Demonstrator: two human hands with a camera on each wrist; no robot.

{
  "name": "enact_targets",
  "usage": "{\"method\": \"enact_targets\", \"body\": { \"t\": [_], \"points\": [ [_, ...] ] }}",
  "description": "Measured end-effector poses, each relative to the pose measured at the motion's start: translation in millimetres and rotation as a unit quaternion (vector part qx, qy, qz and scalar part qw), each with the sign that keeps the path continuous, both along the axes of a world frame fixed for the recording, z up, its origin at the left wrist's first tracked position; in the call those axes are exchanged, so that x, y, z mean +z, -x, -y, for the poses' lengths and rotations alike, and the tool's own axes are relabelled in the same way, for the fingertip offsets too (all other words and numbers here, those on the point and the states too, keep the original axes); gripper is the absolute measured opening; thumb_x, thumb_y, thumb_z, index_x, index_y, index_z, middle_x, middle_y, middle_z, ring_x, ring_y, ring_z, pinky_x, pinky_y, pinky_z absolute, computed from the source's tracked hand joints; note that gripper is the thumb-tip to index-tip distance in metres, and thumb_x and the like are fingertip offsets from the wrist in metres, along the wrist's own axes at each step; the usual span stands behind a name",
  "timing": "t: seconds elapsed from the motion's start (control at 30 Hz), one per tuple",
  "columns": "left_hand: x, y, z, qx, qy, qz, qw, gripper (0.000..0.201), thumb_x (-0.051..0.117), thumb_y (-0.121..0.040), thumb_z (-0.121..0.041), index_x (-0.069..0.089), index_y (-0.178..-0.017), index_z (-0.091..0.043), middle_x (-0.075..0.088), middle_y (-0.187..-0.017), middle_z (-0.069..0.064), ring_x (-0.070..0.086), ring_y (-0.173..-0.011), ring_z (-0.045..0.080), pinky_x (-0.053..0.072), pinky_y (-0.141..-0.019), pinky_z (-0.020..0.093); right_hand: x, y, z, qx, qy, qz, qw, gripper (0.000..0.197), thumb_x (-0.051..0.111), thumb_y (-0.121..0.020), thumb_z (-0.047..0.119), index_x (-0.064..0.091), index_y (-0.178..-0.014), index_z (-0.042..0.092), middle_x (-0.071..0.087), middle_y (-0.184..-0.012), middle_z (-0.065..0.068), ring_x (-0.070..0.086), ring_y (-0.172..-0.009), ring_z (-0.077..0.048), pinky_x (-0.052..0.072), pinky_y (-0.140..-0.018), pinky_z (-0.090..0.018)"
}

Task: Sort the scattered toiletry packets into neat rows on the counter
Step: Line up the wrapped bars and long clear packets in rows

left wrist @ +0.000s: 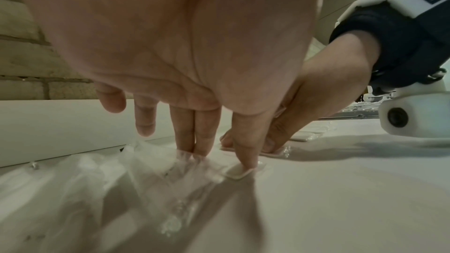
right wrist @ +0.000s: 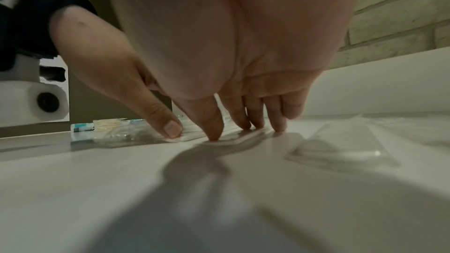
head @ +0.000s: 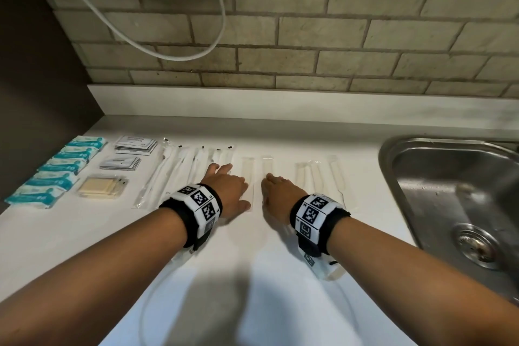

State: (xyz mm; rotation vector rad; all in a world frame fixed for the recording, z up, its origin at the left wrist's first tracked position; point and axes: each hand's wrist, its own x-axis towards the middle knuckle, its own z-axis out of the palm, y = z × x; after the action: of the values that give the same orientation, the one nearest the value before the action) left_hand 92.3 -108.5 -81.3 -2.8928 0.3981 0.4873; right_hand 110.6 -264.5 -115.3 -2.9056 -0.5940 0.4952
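Observation:
Long cream strips in clear wrappers lie side by side on the white counter (head: pixel 280 261). My left hand (head: pixel 224 185) lies flat with straight fingers, its thumb pressing the near end of one cream packet (left wrist: pixel 237 173), and its fingers rest on crinkled clear wrap (left wrist: pixel 151 161). My right hand (head: pixel 276 191), just to the right, touches the neighbouring cream packet (head: pixel 266 166) with straight fingertips (right wrist: pixel 246 124). The hands almost meet, and neither grips anything. More cream packets (head: pixel 317 174) lie to the right.
Further left lie clear-wrapped white stick packets (head: pixel 174 171), stacked sachets (head: pixel 134 144), beige packets (head: pixel 101 187) and a column of teal packets (head: pixel 56 171). A steel sink (head: pixel 449 191) opens at the right. A brick wall with a white hose (head: pixel 140 42) stands behind.

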Motion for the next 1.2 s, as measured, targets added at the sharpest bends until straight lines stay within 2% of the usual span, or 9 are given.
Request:
{"method": "enact_targets", "body": {
  "t": [0.07,0.17,0.33,0.43,0.53,0.83,1.03,1.17,1.2],
  "points": [
    [-0.7,-0.4,-1.4,0.005,0.001,-0.003,1.0,0.049,0.038,-0.093,-0.058,0.058,-0.119,-0.022,0.047,-0.146,-0.011,0.009,-0.149,0.028,0.003,-0.115,0.049,0.7,-0.1,0.5,-0.003,-0.005,-0.001,1.0,0.06,0.046,-0.093,0.018,0.026,-0.148,0.008,0.017,-0.16,-0.007,0.027,-0.143,-0.029,0.028,-0.117,-0.042],
    [-3.7,-1.4,-2.7,0.01,0.009,-0.005,1.0,0.044,0.039,-0.092,-0.058,0.06,-0.106,-0.021,0.052,-0.139,-0.01,0.01,-0.149,0.028,0.003,-0.115,0.049,1.9,-0.7,0.1,-0.003,-0.011,0.004,1.0,0.051,0.047,-0.091,0.016,0.036,-0.141,0.007,0.027,-0.156,-0.007,0.036,-0.136,-0.031,0.034,-0.112,-0.042],
    [-3.0,-2.4,-2.6,0.013,0.015,-0.005,1.0,0.041,0.041,-0.092,-0.056,0.059,-0.1,-0.02,0.057,-0.13,-0.009,0.012,-0.149,0.028,0.004,-0.115,0.049,1.3,-2.9,-2.2,-0.001,0.004,0.004,1.0,0.055,0.049,-0.091,0.019,0.034,-0.142,0.008,0.026,-0.156,-0.006,0.038,-0.134,-0.032,0.037,-0.11,-0.043],
    [-3.4,-2.3,-3.4,0.01,0.012,-0.006,1.0,0.042,0.04,-0.092,-0.057,0.059,-0.104,-0.021,0.055,-0.134,-0.01,0.011,-0.149,0.027,0.003,-0.115,0.049,3.2,-3.0,-2.6,0.003,0.018,-0.001,1.0,0.062,0.051,-0.091,0.02,0.027,-0.147,0.01,0.017,-0.16,-0.004,0.031,-0.139,-0.032,0.033,-0.113,-0.043],
    [-4.1,-1.9,-3.6,0.013,0.015,-0.005,1.0,0.043,0.04,-0.092,-0.056,0.059,-0.109,-0.022,0.053,-0.137,-0.01,0.01,-0.149,0.027,0.003,-0.115,0.049,5.1,-2.5,-3.0,0.007,0.021,0.003,1.0,0.064,0.053,-0.091,0.019,0.026,-0.148,0.01,0.016,-0.161,-0.004,0.03,-0.141,-0.03,0.031,-0.114,-0.04],
    [-3.0,-1.1,-2.7,0.008,0.015,0.003,1.0,0.041,0.04,-0.092,-0.057,0.059,-0.106,-0.022,0.056,-0.131,-0.01,0.014,-0.148,0.027,0.005,-0.114,0.05,8.4,-0.8,-4.5,0.015,0.026,0.012,0.999,0.056,0.049,-0.093,0.021,0.032,-0.144,0.008,0.022,-0.158,-0.006,0.035,-0.138,-0.031,0.03,-0.113,-0.039],
    [-4.5,-1.7,-4.9,0.002,0.019,0.001,1.0,0.041,0.039,-0.092,-0.057,0.058,-0.103,-0.023,0.056,-0.131,-0.01,0.015,-0.148,0.028,0.005,-0.114,0.05,6.5,-1.0,-8.3,0.021,0.046,0.016,0.999,0.061,0.053,-0.09,0.023,0.03,-0.145,0.009,0.02,-0.159,-0.006,0.035,-0.137,-0.031,0.028,-0.113,-0.038],
    [-5.3,-2.5,-4.2,-0.002,0.004,0.001,1.0,0.048,0.037,-0.092,-0.058,0.059,-0.117,-0.023,0.052,-0.14,-0.011,0.014,-0.148,0.028,0.004,-0.114,0.05,6.9,-1.6,-9.1,0.014,0.04,0.014,0.999,0.052,0.046,-0.093,0.022,0.034,-0.141,0.008,0.028,-0.155,-0.006,0.039,-0.133,-0.032,0.03,-0.111,-0.04],
    [-5.2,-2.7,-4.0,-0.003,0.004,0.002,1.0,0.047,0.037,-0.093,-0.058,0.059,-0.116,-0.024,0.052,-0.139,-0.011,0.014,-0.148,0.028,0.004,-0.114,0.05,6.9,-1.7,-9.4,0.013,0.041,0.012,0.999,0.051,0.045,-0.093,0.022,0.034,-0.141,0.008,0.028,-0.155,-0.006,0.039,-0.133,-0.032,0.03,-0.111,-0.041]
  ]
}}
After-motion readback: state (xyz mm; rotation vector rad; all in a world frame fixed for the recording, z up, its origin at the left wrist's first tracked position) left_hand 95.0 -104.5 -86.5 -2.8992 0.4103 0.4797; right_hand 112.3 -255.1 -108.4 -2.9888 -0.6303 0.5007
